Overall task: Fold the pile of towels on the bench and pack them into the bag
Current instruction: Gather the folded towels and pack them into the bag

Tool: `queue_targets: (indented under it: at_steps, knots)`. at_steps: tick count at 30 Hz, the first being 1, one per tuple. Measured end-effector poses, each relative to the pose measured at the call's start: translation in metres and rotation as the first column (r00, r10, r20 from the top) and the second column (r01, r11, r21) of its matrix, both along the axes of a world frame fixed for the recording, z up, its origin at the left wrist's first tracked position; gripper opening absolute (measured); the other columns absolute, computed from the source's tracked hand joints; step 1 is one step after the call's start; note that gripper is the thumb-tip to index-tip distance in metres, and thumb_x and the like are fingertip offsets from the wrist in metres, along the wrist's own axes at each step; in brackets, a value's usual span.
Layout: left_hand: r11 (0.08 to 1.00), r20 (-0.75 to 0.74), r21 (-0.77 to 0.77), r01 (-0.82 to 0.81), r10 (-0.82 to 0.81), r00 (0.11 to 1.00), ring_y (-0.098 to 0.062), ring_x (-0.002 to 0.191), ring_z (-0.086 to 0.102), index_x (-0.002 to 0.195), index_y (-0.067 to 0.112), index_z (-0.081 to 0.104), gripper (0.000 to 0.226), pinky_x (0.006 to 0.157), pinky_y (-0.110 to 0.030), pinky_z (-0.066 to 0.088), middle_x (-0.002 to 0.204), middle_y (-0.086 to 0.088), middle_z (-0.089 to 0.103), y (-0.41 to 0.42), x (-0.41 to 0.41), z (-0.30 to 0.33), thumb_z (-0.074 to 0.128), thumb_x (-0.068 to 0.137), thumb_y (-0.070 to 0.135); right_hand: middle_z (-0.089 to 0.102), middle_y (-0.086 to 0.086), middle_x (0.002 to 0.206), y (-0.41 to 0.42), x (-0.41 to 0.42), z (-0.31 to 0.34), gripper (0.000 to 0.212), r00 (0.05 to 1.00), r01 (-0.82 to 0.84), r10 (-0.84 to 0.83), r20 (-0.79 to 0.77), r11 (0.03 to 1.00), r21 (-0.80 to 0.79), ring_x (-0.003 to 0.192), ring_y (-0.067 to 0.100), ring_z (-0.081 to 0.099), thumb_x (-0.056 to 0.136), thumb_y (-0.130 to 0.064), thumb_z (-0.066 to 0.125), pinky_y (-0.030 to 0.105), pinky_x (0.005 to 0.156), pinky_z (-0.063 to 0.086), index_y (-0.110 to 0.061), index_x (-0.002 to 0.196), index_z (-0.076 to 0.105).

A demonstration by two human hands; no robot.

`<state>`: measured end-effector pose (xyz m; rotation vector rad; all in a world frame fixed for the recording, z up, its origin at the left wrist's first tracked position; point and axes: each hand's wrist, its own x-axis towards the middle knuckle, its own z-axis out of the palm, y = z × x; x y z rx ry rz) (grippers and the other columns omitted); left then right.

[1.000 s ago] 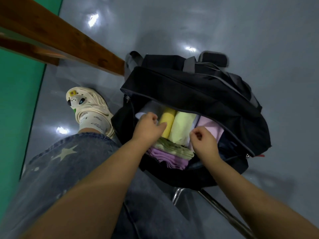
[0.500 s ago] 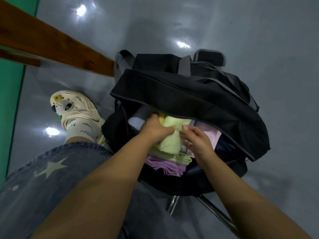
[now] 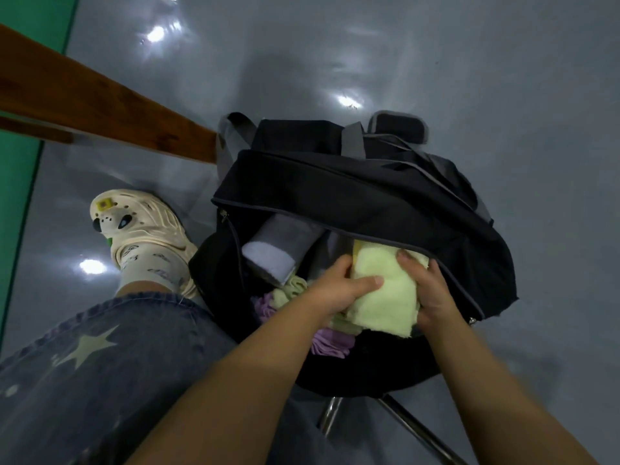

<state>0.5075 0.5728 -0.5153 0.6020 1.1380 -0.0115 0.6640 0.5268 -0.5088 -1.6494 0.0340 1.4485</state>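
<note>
Packing stage, well along: the black bag point(image 3: 352, 196) is open on the floor beside the bench point(image 3: 100, 102) and already holds a grey roll point(image 3: 278, 243), a purple towel point(image 3: 330, 342) and an olive one point(image 3: 288, 290). My left hand point(image 3: 339, 290) and right hand point(image 3: 432, 290) both grip the folded pale-green towel point(image 3: 382, 293) at the bag's mouth, fingers curled over its edges. I judge it is not yet seated; whether towels remain on the bench, I cannot tell.
</note>
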Motion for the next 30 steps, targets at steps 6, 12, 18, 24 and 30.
queue_targets:
  at_steps: [6,12,18,24,30]
  knots:
    - [0.974,-0.145,0.095,0.204,-0.190,0.971,-0.024,0.137,0.039,0.154,0.024,0.015,0.072,0.112,-0.032,0.033,0.152,-0.005,0.035,-0.012,-0.010,-0.018,0.057,0.096,0.021,0.062,0.015,0.124,-0.003,-0.009,-0.028,0.063,0.984,0.088,-0.048,0.173,0.969,-0.231,0.099,0.026,0.064,0.078,-0.011,0.075,0.036,0.077,0.053,-0.007,0.134,0.047]
    - [0.968,-0.175,0.069,0.241,-0.226,0.958,-0.021,0.129,0.046,0.150,0.025,0.030,0.055,0.105,-0.027,0.035,0.145,-0.003,0.045,-0.004,-0.025,0.012,0.049,0.099,0.018,0.048,-0.003,0.125,-0.002,-0.009,-0.017,0.070,0.942,-0.012,0.122,0.313,0.943,-0.332,0.109,0.014,0.048,0.082,-0.026,0.074,0.024,0.091,0.036,-0.006,0.140,0.040]
    - [0.991,-0.202,0.125,0.050,-0.024,0.979,-0.014,0.101,0.057,0.142,0.020,0.044,0.044,0.080,-0.026,0.043,0.128,-0.004,0.055,-0.004,-0.044,0.098,0.051,0.099,0.026,0.063,0.012,0.116,-0.024,-0.031,0.032,0.038,0.948,-0.098,0.192,0.255,0.935,-0.340,0.095,0.026,0.062,0.084,-0.019,0.067,0.038,0.088,0.050,-0.010,0.120,0.057]
    - [0.917,-0.080,0.238,-0.321,0.348,0.934,-0.015,0.095,0.060,0.113,0.020,0.057,0.016,0.076,-0.026,0.044,0.104,0.000,0.062,-0.016,-0.078,0.198,0.054,0.098,0.022,0.058,0.012,0.111,0.009,-0.054,0.137,0.019,0.953,-0.249,0.265,0.146,0.961,-0.119,0.099,0.020,0.054,0.094,-0.011,0.053,0.036,0.088,0.043,-0.006,0.113,0.056]
    - [0.728,0.135,0.434,-0.531,0.530,0.837,-0.015,0.101,0.066,0.116,0.016,0.058,0.020,0.086,-0.030,0.049,0.108,-0.002,0.069,-0.042,-0.119,0.304,0.054,0.098,0.023,0.065,0.005,0.091,0.031,-0.126,0.249,0.006,0.851,-0.524,0.518,0.085,0.833,0.176,0.081,0.014,0.063,0.095,-0.016,0.053,0.025,0.066,0.047,-0.016,0.093,0.059]
